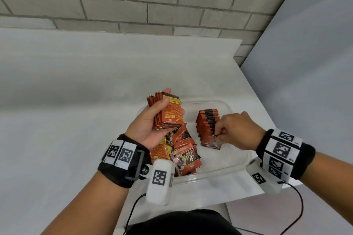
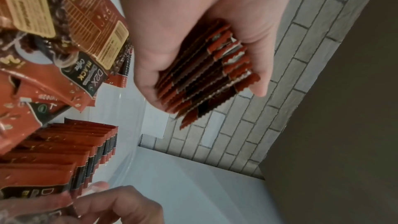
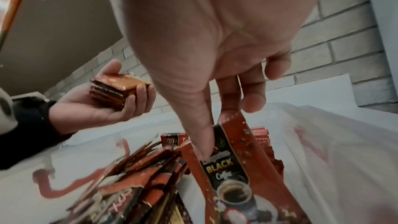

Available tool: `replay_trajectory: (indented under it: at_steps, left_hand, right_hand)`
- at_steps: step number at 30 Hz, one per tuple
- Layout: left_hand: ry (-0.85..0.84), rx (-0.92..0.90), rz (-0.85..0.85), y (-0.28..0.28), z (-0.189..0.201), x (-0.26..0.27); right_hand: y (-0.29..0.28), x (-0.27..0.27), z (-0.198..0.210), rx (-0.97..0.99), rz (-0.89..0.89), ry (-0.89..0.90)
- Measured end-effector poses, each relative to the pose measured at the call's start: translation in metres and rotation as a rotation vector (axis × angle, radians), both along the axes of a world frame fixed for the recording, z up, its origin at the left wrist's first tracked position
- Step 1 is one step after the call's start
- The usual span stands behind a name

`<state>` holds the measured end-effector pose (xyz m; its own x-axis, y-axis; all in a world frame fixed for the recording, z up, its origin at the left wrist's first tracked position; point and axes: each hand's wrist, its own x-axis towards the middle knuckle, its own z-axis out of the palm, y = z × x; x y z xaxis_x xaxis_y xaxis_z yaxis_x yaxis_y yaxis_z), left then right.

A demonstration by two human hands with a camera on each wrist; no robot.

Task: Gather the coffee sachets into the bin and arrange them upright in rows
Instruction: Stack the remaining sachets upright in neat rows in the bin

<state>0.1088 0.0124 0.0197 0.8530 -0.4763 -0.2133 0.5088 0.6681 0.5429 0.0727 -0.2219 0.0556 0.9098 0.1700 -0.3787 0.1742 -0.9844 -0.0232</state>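
Left hand [image 1: 150, 120], palm up above the clear plastic bin [image 1: 236, 160], is gripping a squared stack of red-orange coffee sachets [image 1: 168, 112]; right hand [image 1: 238, 129] is pinching one front-facing sachet [image 3: 232, 173] at the near end of an upright row [image 1: 208, 122] standing inside the bin. Loose sachets [image 1: 183, 150] are lying heaped in the bin's left part, beside the row, on the white table [image 1: 76, 101].

White table [image 1: 76, 101] stood against the brick wall; the clear plastic bin [image 1: 225, 166] sat directly on it near its right edge.
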Motion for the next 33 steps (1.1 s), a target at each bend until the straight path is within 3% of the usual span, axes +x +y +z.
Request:
replay_trajectory:
  at_steps: [18, 33]
  left_hand:
    - [0.015, -0.022, -0.005, 0.004, -0.002, -0.003]
    - [0.003, -0.03, -0.014, 0.003, -0.003, -0.002]
  right_hand:
    - [0.02, 0.019, -0.009, -0.367, 0.181, 0.093]
    - [0.017, 0.018, -0.002, -0.331, 0.154, 0.04]
